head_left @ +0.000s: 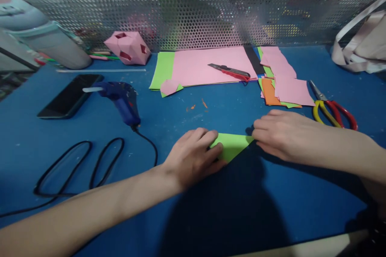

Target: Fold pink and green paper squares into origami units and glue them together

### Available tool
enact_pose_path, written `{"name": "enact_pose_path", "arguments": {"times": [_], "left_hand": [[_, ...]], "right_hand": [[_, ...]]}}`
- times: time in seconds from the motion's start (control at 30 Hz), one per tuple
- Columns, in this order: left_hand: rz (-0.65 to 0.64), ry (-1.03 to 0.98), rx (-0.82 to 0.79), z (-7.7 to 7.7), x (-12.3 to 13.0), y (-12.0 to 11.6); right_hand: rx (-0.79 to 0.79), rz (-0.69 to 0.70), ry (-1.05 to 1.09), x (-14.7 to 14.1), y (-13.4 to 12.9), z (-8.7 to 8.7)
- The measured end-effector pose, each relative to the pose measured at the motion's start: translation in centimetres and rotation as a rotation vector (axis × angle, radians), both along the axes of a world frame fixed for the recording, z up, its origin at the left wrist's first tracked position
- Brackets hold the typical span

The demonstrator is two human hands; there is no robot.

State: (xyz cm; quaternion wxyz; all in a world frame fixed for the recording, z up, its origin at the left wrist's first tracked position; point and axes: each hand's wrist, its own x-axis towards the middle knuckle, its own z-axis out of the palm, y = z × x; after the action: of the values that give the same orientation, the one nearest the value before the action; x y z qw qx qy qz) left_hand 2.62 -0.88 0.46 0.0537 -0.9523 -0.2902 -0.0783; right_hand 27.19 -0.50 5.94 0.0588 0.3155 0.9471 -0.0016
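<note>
A bright green piece of paper (234, 144), triangular in outline, lies on the blue table between my two hands. My left hand (199, 152) presses down on its left part, with the fingers bent and spread over the paper. At the paper's pointed right tip, my right hand (273, 133) has its fingers closed together, pinching the corner. The fingertips of my right hand are partly hidden.
Beyond my hands on the blue table (169, 120) are pink sheets (205, 66), a cutter (230, 72), paper scraps (294, 90) and scissors (333, 112). At left lie a glue gun (122, 102), its looped cord, a phone (70, 96) and a pink paper shape (129, 48).
</note>
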Motion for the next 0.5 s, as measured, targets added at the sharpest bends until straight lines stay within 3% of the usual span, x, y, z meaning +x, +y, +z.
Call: {"name": "enact_pose_path", "arguments": {"times": [0.1,0.2,0.33,0.5], "left_hand": [[-0.047,-0.066,0.064,-0.1,0.1,0.1],[-0.071,-0.091,0.08,-0.3,0.2,0.2],[-0.086,-0.054,0.081,-0.5,0.2,0.3],[-0.095,-0.056,0.158,-1.0,0.1,0.2]], "right_hand": [[0.078,-0.092,0.234,-0.8,0.0,-0.6],[0.076,-0.09,0.436,-2.3,0.0,-3.0],[-0.079,0.024,0.441,-3.7,-0.4,-6.3],[-0.116,0.054,0.342,-3.7,-0.7,-7.5]]}}
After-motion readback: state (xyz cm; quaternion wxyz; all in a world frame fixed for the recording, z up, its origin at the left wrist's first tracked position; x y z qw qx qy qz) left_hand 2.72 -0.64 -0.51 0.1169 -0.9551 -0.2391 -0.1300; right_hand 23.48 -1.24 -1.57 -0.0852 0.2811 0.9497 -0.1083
